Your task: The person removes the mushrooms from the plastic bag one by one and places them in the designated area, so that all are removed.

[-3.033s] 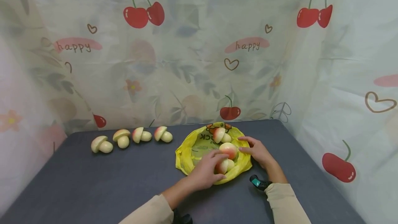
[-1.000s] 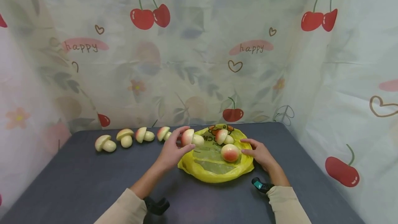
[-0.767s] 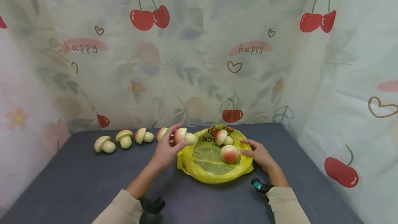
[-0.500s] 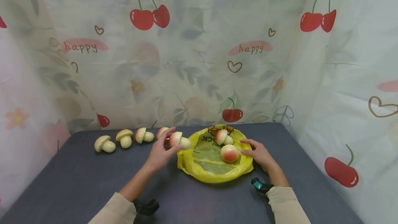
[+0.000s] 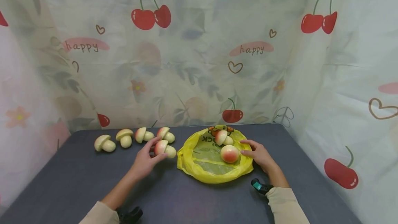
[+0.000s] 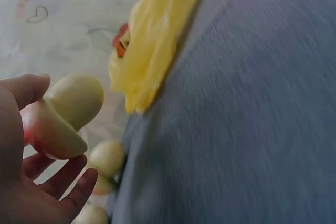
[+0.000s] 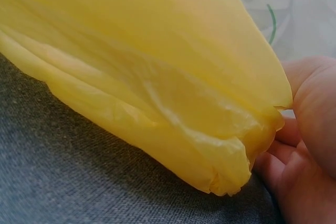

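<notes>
My left hand [image 5: 145, 160] holds a toy mushroom [image 5: 164, 149] between thumb and fingers, left of the yellow plastic bag [image 5: 199, 174]. In the left wrist view the held mushroom [image 6: 79, 100] shows its pale stem and a cap blushed red. My right hand [image 5: 259, 153] holds the bag's right rim, thumb on one side and fingers on the other; the right wrist view shows the yellow film [image 7: 157, 93] running up to that grip. Inside the wide-mouthed bag lie one mushroom on its side [image 5: 223, 137] and another with its rounded cap [image 5: 230, 154] facing me.
Along the back left of the dark table [image 5: 77, 182] runs a row of several mushrooms, from the leftmost mushroom [image 5: 104, 143] to the nearest mushroom [image 5: 166, 135] just behind my left hand. A printed cloth [image 5: 186, 61] hangs behind the table and at both sides.
My left hand has taken a mushroom out of the bag and carried it left, lowering it in front of the row's right end. The right hand has stayed at the bag's rim.
</notes>
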Tool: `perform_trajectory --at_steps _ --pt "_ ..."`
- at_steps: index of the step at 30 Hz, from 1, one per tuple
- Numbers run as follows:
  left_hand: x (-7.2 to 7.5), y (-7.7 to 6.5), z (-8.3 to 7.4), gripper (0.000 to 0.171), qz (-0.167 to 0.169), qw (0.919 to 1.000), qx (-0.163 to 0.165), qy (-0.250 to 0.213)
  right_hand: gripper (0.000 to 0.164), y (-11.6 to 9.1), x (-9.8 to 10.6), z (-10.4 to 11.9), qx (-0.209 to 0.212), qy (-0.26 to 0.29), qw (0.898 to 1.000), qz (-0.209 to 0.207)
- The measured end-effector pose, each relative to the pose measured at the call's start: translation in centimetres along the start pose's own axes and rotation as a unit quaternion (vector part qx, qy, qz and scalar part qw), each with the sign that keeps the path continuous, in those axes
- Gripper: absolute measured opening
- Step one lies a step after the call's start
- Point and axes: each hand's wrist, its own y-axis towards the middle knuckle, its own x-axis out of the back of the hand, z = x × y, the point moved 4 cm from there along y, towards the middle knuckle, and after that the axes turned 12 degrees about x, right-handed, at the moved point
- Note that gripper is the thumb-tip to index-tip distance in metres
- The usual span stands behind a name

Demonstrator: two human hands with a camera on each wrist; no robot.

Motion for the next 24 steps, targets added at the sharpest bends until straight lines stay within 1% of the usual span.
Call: perform_trajectory --at_steps 6,12,17,24 --pt "1.8 -0.4 1.7 0.059 -0.003 0.9994 0.013 0.032 0.054 0.0 0.4 0.1 -0.006 0.002 1.0 -0.009" --pt "3.7 -1.0 3.8 0.062 -0.009 0.9968 0.042 0.068 0.054 0.0 0.4 0.2 -0.002 -0.006 1.0 -0.004" --pt "5.7 -1.8 4.6 0.063 -0.023 0.994 0.057 0.091 0.053 -0.1 -0.1 0.3 0.001 0.0 1.0 -0.001" --pt "8.2 -2.5 5.5 0.066 -0.044 0.9898 0.076 0.112 0.055 -0.1 0.0 0.2 -0.001 0.007 1.0 -0.001"
